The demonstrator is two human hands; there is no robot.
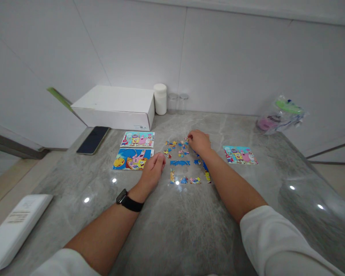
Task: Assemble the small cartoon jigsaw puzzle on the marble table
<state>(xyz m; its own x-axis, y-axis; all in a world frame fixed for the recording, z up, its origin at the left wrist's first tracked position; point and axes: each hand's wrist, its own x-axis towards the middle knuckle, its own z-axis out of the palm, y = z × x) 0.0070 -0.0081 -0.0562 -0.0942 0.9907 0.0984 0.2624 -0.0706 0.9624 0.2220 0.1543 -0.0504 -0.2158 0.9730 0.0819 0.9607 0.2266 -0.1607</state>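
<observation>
Colourful jigsaw pieces (183,153) lie spread on the grey marbled table between my hands. My right hand (199,142) reaches to the far side of them, fingers bent down in a pinch at a small jigsaw piece; the forearm hides part of the right side. A joined blue strip of pieces (179,163) lies in the middle, and several joined clusters (194,180) lie nearer me. My left hand (154,168) rests on its side left of the pieces, fingers curled together; whether anything is in them is hidden. It overlaps the edge of a blue cartoon picture card (132,159).
Behind that card lies another cartoon card (137,139); a third card (240,155) lies right. A phone (93,140), white box (115,107), white bottle (160,99) and two clear jars (178,103) stand left and back. A bagged cup (280,115) stands right, a white device (20,226) front left.
</observation>
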